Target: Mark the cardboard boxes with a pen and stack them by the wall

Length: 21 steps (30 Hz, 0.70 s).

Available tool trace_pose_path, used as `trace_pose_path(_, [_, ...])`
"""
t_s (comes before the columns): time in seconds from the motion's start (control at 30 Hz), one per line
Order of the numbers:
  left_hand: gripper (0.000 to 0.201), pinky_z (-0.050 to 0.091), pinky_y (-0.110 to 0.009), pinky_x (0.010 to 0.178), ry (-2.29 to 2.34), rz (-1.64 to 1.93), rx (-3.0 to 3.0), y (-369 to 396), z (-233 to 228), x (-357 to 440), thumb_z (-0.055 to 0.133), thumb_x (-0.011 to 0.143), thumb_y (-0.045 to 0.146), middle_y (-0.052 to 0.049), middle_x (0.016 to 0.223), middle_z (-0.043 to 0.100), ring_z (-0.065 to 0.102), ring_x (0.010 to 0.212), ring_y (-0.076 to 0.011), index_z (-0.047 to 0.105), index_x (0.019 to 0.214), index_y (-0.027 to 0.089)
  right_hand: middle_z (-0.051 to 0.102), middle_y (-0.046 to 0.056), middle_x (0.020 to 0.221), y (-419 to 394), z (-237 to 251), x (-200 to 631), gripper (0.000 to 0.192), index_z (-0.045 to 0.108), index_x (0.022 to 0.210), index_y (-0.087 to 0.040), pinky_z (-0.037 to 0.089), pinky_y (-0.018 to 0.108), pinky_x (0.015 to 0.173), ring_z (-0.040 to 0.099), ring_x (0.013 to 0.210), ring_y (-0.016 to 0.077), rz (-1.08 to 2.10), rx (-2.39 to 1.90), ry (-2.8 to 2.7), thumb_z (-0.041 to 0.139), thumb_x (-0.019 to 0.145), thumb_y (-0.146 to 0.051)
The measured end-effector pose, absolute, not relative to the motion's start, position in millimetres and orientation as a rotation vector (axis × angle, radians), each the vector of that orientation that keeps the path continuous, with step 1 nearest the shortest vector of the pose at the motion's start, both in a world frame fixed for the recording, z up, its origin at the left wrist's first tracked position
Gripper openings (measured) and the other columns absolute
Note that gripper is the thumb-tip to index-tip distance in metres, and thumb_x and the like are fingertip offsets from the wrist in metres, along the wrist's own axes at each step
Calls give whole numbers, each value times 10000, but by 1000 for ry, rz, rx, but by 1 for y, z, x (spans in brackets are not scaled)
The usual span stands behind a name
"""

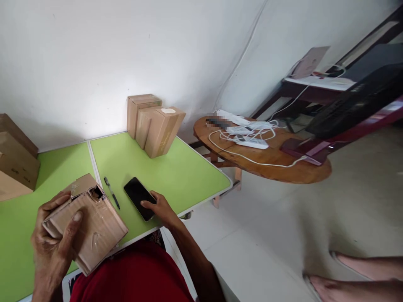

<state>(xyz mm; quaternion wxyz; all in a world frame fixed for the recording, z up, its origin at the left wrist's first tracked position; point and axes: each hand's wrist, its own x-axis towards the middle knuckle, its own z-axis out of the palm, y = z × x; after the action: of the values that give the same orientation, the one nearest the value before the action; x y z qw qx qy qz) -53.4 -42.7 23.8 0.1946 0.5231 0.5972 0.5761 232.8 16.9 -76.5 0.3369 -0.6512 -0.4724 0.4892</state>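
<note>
My left hand grips a worn cardboard box, thumb across its face and fingers behind its far side. The box is tilted over the table's front edge, and a torn hole shows at its top corner. My right hand has its thumb on the dark screen of a smartphone, with its fingers at the phone's right edge. The phone is at the green tabletop; whether it is lifted at all I cannot tell. Between box and phone lies a pen.
Several cardboard boxes stand on the green folding table, some by the wall, others at the left. A round wooden table to the right bears white cables and power strips. Another person's feet are at lower right.
</note>
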Motion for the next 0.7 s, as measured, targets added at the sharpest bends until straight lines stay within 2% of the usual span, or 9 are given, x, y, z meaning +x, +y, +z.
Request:
trace_pose_path(0.07, [527, 584, -567, 1221, 1665, 1619, 1478, -42, 23, -54, 939, 824, 604, -101, 1439, 791, 725, 1396, -371, 774, 1211, 285, 830, 115, 1123, -4, -72, 235, 511, 678, 1189, -195, 673, 447, 859, 826, 1001, 317, 1428, -1517, -1132, 770, 889, -598])
trace_pose_path(0.13, [526, 590, -551, 1214, 1676, 1630, 1478, -41, 22, -54, 940, 818, 610, -91, 1416, 801, 732, 1383, -362, 776, 1198, 287, 823, 113, 1162, -23, -63, 237, 656, 648, 1299, -212, 693, 435, 794, 844, 933, 296, 1625, -1240, -934, 837, 865, -667])
trace_pose_path(0.23, [570, 622, -520, 1156, 1717, 1623, 1439, -42, 23, -53, 944, 791, 642, -93, 1423, 800, 751, 1341, -358, 784, 1203, 283, 818, 106, 1226, -44, -39, 237, 706, 646, 1352, -243, 706, 384, 756, 857, 899, 259, 1818, -849, -651, 993, 830, -566])
trace_pose_path(0.37, [612, 627, -502, 1130, 1724, 1591, 1401, -42, 25, -53, 944, 774, 659, -99, 1448, 789, 752, 1329, -356, 785, 1225, 278, 841, 78, 1122, -58, 5, 228, 748, 592, 1467, -279, 668, 320, 640, 842, 757, 225, 1902, -589, -686, 1002, 881, -498])
trace_pose_path(0.47, [607, 619, -507, 1144, 1725, 1593, 1426, -42, 27, -53, 935, 785, 653, -99, 1447, 787, 746, 1342, -360, 781, 1236, 277, 835, 41, 1001, -62, 31, 213, 906, 544, 1563, -294, 655, 316, 646, 838, 747, 232, 1986, -427, -788, 1029, 838, -540])
trace_pose_path(0.57, [601, 643, -515, 1117, 1713, 1603, 1484, -42, 28, -54, 914, 787, 673, -101, 1396, 802, 755, 1328, -374, 771, 1212, 273, 828, 32, 1014, -60, 44, 195, 968, 541, 1611, -298, 672, 333, 695, 841, 820, 240, 2020, -371, -876, 1037, 818, -551])
trace_pose_path(0.7, [598, 713, -473, 891, 1735, 1560, 1547, -45, 25, -58, 855, 833, 702, -104, 1336, 812, 807, 1191, -369, 734, 1238, 278, 816, 59, 1158, -53, 43, 175, 932, 609, 1555, -272, 680, 331, 807, 824, 974, 232, 1997, -346, -924, 1068, 779, -508])
